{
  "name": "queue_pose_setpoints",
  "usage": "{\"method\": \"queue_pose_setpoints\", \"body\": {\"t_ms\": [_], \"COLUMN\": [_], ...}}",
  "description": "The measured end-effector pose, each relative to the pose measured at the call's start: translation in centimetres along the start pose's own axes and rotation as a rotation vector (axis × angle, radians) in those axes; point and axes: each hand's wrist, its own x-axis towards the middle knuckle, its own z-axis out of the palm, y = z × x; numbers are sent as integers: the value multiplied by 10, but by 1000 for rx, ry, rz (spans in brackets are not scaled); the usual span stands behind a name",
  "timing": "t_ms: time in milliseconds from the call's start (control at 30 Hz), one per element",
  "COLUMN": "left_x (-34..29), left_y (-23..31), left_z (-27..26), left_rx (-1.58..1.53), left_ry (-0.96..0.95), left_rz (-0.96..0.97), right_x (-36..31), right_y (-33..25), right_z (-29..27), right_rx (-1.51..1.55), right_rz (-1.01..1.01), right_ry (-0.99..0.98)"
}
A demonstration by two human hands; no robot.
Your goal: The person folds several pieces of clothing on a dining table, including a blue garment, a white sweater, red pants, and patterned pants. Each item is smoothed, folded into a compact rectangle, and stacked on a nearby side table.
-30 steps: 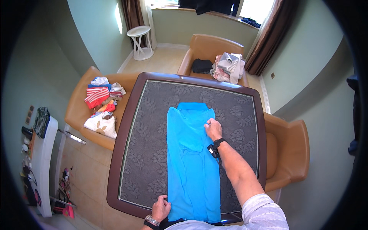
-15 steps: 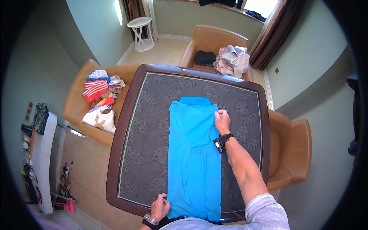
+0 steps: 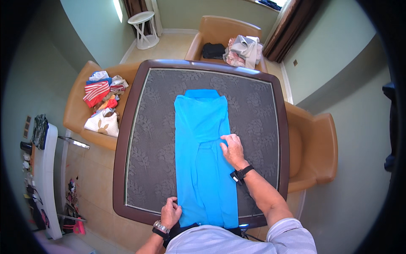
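Bright-blue, collared cloth garment [image 3: 201, 122] in a long, narrow fold on the desk.
We see it lying lengthwise, collar outward, on the dark-brown-framed desk with a grey, leaf-patterned top [image 3: 148, 169]. The right hand [image 3: 232, 151], loosely open with thumb apart, rests at the garment's right edge, gripping nothing that we can make out; the left hand [image 3: 171, 213], fingers curled, touches the lower left edge, its grip unclear. We judge the lengthwise folding largely done; no crosswise fold shows, and slight creases remain unsmoothed.
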Motion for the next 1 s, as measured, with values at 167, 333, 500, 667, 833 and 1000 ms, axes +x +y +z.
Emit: {"method": "queue_pose_setpoints", "body": {"t_ms": [167, 333, 500, 667, 833, 1000], "left_x": [-14, -29, -40, -70, -84, -79], "left_y": [2, 7, 12, 18, -4, -26], "left_z": [7, 9, 4, -8, -9, 1], "left_rx": [75, 115, 270, 389, 495, 404], "left_ry": [48, 19, 1, -73, -190, -85], "left_rz": [27, 49, 115, 481, 619, 644], "right_x": [-96, -208, -278, -310, -325, -328], "right_y": [-11, -27, -49, -61, -58, -51], "right_z": [-38, -86, -120, -135, -128, -116], "right_rx": [130, 139, 168, 147, 59, 74], "right_rz": [90, 384, 451, 123, 75, 83], "right_ry": [-186, -362, -520, -593, -505, -416]}}
